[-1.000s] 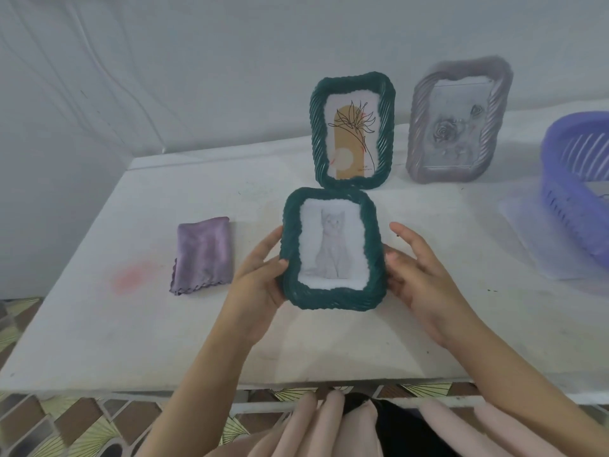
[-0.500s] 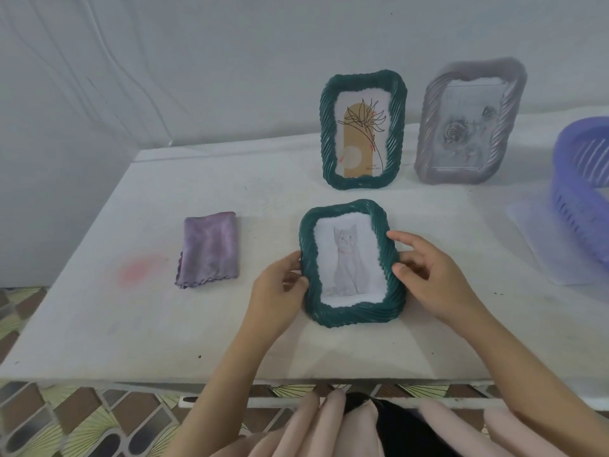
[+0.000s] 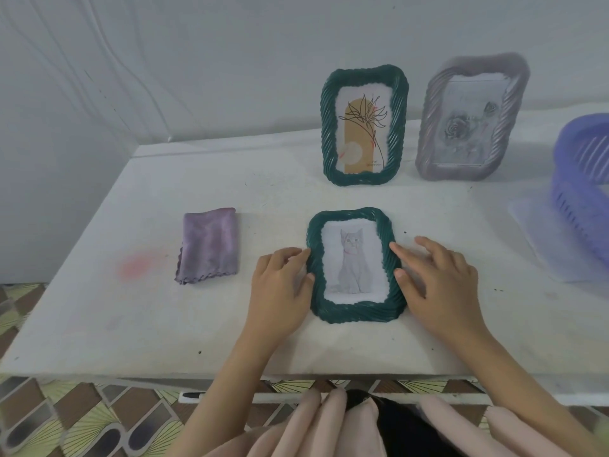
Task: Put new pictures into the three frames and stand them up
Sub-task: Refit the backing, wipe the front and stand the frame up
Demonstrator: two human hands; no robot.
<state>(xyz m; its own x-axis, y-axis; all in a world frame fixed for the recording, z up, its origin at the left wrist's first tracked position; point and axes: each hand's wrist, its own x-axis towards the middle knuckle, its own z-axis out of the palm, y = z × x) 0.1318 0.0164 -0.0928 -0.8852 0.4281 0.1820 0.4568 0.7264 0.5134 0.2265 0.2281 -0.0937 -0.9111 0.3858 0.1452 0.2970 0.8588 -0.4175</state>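
Two hands, your left hand (image 3: 280,285) and right hand (image 3: 438,285), rest loose-fingered against both side edges of the cat frame (image 3: 354,265) mid-table, gripping nothing; flat or propped, unclear; basket (image 3: 580,179) cut off right; open tabletop (image 3: 99,324) left.

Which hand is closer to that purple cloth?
Left. The left hand sits between the cloth and the cat frame; the right hand is beyond the frame.

Cat frame (image 3: 357,312): rope-ridged green moulding, plastic in look, faint sheen; paper print (image 3: 354,258) inside, matt; flower frame (image 3: 329,127): same ridged finish; grey frame (image 3: 432,127): ridged, dull sheen; cloth (image 3: 207,245): soft, fleecy, scalloped hem; basket (image 3: 580,199): slatted plastic, smooth; table (image 3: 148,324): white, matt, stained.
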